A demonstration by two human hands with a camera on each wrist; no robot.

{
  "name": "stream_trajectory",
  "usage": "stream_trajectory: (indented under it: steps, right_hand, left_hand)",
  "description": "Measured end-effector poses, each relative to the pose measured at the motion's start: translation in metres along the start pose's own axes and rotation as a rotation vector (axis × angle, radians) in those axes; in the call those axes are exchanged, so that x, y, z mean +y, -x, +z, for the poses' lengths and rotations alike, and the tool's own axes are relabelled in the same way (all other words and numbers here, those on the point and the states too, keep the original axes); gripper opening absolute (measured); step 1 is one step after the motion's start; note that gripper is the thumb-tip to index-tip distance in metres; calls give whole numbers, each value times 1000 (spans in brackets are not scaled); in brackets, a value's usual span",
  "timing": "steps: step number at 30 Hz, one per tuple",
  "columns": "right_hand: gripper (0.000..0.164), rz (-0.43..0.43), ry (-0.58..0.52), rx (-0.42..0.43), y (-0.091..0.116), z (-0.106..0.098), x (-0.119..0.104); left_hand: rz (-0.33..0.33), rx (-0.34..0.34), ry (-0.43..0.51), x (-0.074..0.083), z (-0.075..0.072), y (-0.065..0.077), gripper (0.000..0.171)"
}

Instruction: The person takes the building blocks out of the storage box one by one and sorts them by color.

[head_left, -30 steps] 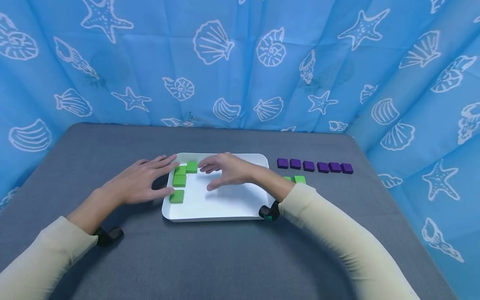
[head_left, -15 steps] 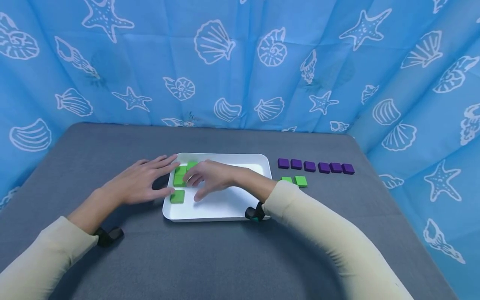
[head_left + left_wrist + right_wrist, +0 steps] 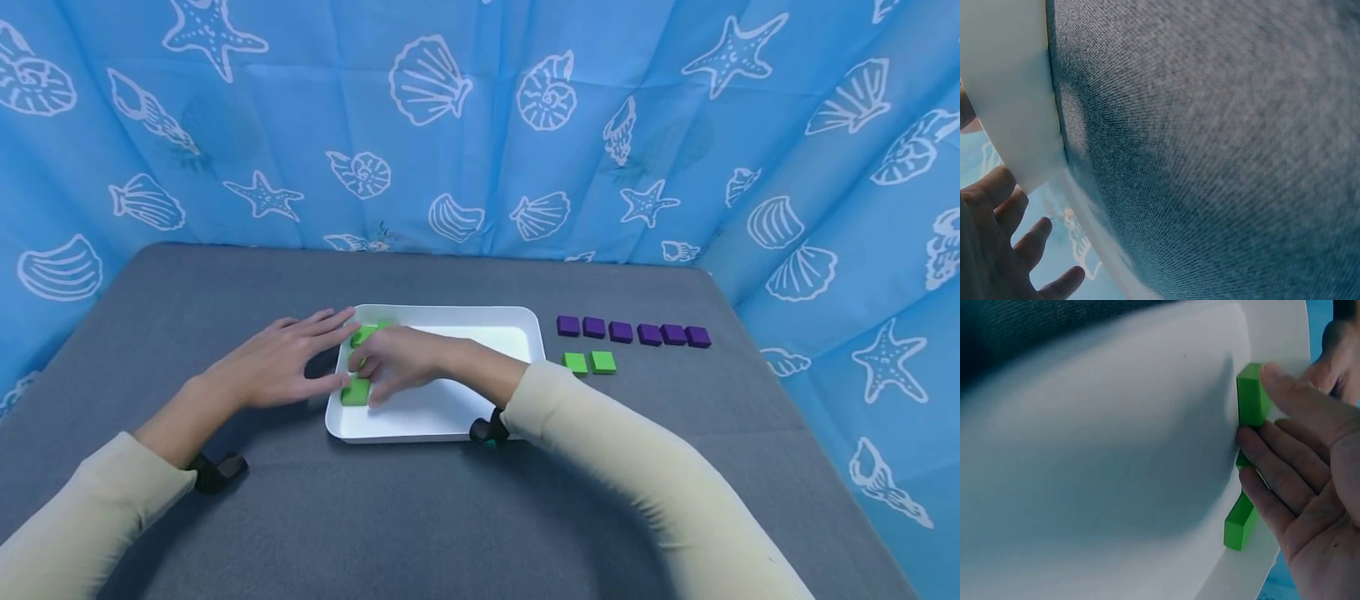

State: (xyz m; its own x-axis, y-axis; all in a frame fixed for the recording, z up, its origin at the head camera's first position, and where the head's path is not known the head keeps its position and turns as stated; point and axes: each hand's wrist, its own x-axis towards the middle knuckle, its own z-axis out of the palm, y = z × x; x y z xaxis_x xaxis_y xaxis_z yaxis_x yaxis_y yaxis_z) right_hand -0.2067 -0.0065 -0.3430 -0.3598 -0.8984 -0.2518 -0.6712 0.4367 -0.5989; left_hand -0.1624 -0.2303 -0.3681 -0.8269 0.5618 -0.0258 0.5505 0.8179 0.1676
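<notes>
**Right hand (image 3: pixel 401 358) down among the green blocks (image 3: pixel 355 393) in a white tray (image 3: pixel 435 410)**

A grey cloth covers the table (image 3: pixel 337 525) in front of me, and behind it hangs a blue curtain (image 3: pixel 480 125) printed with white shells and starfish. To the right of the tray a pair of green blocks (image 3: pixel 602 362) sits on the cloth, with six purple blocks (image 3: pixel 620 332) in a row just beyond.

The green blocks in the tray line its left end. The right hand's fingers point down onto the middle of them, its thumb beside the nearest one. I can't tell whether thumb and finger pinch that block or simply touch it. The left hand (image 3: pixel 273 362) lies with fingers spread and fairly straight, tips at the tray's left edge and nothing gripped; whether they press the rim is hard to judge.

The right hand covers much of the middle and far blocks. The left wrist view is mostly cloth, with the tray's wall and the left hand cut off at its edge. Both pale sleeves (image 3: pixel 637 467) run out of sight.
</notes>
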Motion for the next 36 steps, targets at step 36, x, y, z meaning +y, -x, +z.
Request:
stream_trajectory:
  steps: [36]
  right_hand:
    - [39,59,165,3,-8,1,-8]
  left_hand:
    - [3,4,-9,-1,0,-1,81]
